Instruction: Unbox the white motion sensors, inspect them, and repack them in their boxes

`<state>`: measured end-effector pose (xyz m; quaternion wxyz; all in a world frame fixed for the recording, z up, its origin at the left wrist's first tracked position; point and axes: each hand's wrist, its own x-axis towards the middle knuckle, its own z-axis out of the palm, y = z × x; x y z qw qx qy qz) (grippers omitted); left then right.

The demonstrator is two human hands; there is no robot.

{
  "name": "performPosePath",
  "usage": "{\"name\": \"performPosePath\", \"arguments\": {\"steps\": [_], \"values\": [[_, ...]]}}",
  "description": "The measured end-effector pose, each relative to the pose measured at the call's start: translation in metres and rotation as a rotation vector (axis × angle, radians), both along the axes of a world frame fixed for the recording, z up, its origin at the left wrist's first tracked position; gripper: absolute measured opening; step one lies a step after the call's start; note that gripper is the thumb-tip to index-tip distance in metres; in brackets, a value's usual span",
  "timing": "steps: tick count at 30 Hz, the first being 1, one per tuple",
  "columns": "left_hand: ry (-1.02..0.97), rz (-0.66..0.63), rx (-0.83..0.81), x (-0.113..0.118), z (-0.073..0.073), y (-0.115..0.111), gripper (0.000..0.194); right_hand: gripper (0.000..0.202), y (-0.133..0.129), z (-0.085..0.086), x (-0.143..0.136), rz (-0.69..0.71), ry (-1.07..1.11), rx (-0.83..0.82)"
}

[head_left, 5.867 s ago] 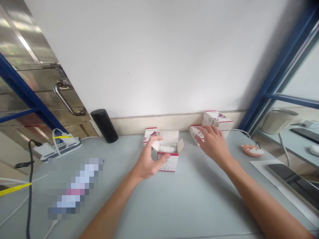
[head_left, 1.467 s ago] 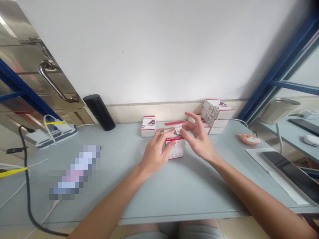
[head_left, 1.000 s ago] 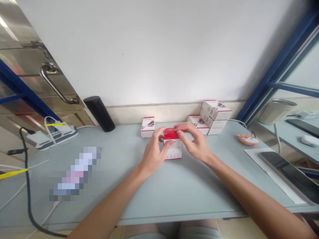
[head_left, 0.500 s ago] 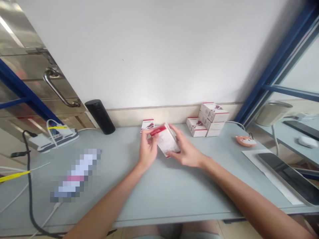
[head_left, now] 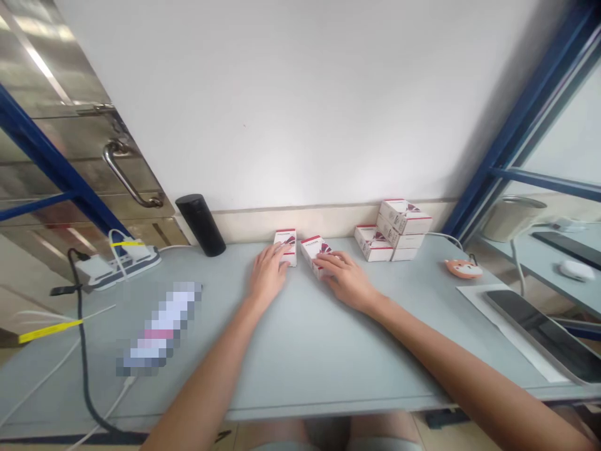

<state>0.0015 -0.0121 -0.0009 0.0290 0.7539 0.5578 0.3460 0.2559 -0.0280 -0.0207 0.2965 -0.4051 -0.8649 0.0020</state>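
Two small white boxes with red trim are between my hands on the grey table. The left box (head_left: 286, 237) lies near the wall, with the fingers of my left hand (head_left: 267, 275) stretched out over its left and lower part. Those fingers are apart, and the thumb is by the box's near end. My right hand (head_left: 350, 282) holds the right box (head_left: 312, 248), its fingers across the lower part. This box sits at an angle, its far end turned left. The fingers hide the near part of its top.
Right of my hands stand several stacked boxes (head_left: 404, 219) of the same kind. Farther right are an orange animal-shaped object (head_left: 464, 269) and a dark flat device (head_left: 539, 332) on white paper. Leftward are a black bottle (head_left: 201, 225), a pixelated phone-like object (head_left: 162, 329) and a power strip (head_left: 126, 269) with cables.
Both hands held one box up between them; now it is down on the table under my right hand. My left hand has let go of it and moved to the other box.
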Motion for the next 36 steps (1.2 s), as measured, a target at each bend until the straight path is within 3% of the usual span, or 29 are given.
{"name": "performPosePath", "arguments": {"steps": [3, 9, 14, 17, 20, 21, 24, 27, 29, 32, 36], "values": [[0.021, 0.050, -0.008, -0.005, -0.001, 0.001, 0.046, 0.059, 0.014, -0.006, -0.021, 0.005, 0.029, -0.030], [0.009, 0.089, 0.003, -0.022, -0.005, 0.008, 0.048, 0.052, 0.039, -0.001, -0.076, -0.005, 0.128, -0.073], [-0.015, 0.057, 0.013, -0.033, -0.007, 0.015, 0.043, 0.050, 0.043, -0.004, -0.085, 0.000, 0.139, -0.088], [-0.019, 0.052, 0.017, -0.034, -0.007, 0.016, 0.043, 0.047, 0.042, 0.003, -0.067, 0.063, 0.123, -0.110], [-0.015, 0.070, 0.014, -0.033, -0.005, 0.016, 0.042, 0.042, 0.042, 0.022, -0.028, 0.168, 0.095, -0.124], [-0.011, 0.076, 0.012, -0.032, -0.005, 0.015, 0.040, 0.037, 0.043, 0.030, -0.011, 0.134, 0.114, -0.082], [0.003, 0.109, 0.017, -0.022, -0.003, 0.012, 0.040, 0.035, 0.043, 0.044, 0.037, -0.151, 0.175, 0.091], [0.019, 0.189, 0.059, -0.001, -0.002, 0.001, 0.042, 0.038, 0.040, 0.036, 0.064, -0.494, 0.113, 0.132], [0.037, 0.215, 0.090, 0.016, -0.001, -0.009, 0.043, 0.043, 0.036, 0.020, 0.067, -0.593, -0.037, 0.106], [0.069, 0.113, 0.171, 0.040, -0.001, -0.023, 0.037, 0.059, 0.031, 0.003, 0.065, -0.614, -0.144, 0.033], [-0.004, -0.090, 0.194, 0.056, -0.002, -0.034, 0.030, 0.060, 0.028, 0.011, 0.069, -0.489, -0.071, -0.118]]}}
